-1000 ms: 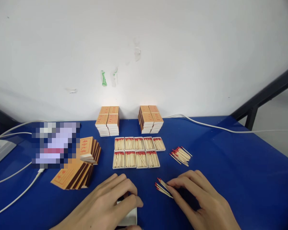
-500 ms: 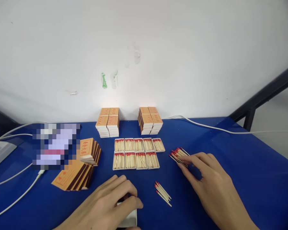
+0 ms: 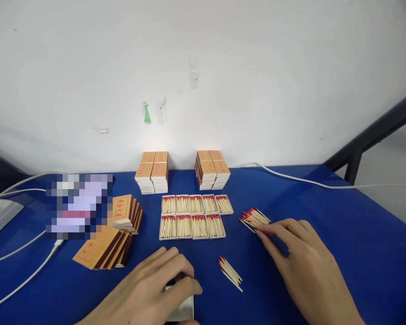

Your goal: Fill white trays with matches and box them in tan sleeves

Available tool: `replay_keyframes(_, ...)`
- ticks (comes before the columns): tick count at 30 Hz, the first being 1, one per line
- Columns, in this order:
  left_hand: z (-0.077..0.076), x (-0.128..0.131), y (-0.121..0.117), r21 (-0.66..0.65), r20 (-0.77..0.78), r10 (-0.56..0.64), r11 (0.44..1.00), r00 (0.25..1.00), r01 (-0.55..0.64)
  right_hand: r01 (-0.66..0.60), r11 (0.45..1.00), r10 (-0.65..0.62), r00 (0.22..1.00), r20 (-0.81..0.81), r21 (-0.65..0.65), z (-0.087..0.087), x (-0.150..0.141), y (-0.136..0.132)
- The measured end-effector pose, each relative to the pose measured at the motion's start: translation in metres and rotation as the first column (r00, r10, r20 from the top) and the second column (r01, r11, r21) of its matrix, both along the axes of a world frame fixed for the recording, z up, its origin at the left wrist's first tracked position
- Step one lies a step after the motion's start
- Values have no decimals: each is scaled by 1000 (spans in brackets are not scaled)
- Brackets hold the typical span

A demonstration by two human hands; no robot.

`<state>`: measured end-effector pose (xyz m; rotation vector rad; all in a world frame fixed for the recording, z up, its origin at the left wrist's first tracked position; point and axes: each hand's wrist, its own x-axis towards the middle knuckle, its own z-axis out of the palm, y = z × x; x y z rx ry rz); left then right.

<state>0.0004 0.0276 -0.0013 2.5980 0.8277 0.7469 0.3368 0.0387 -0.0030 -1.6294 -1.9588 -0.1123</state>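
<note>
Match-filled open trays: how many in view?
9: five in the back row, four in the front row. The left hand partly covers another white tray; can't tell whether that one is filled.

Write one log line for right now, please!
left hand: at white tray | right hand: fingers at match pile | between hands: loose matches | farther back: filled trays, stacked boxes

The tabletop point(image 3: 325, 234) across the lower frame is plain deep blue. The matchboxes point(image 3: 159, 170) at centre and lower left are orange-tan with red print. The matches point(image 3: 230, 272) right of centre are pale cream, tipped red. The wall point(image 3: 257, 81) above is greyish white.
</note>
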Motion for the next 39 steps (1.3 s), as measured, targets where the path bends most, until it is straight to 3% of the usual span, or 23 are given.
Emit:
replay_keyframes(9, -1, 0, -2, -21, -8, 1, 1000, 1000, -1, 11, 1000, -11, 1000, 10, 12, 3, 0, 1)
replay_keyframes(25, -1, 0, -2, -11, -10, 0, 1000, 1000, 0, 24, 990, -40, 993, -112, -140, 0, -1, 2)
replay_keyframes(39, -4, 0, -3, -25, -3, 1, 1000, 1000, -1, 60, 994, -67, 995, -71, -93, 12, -8, 5)
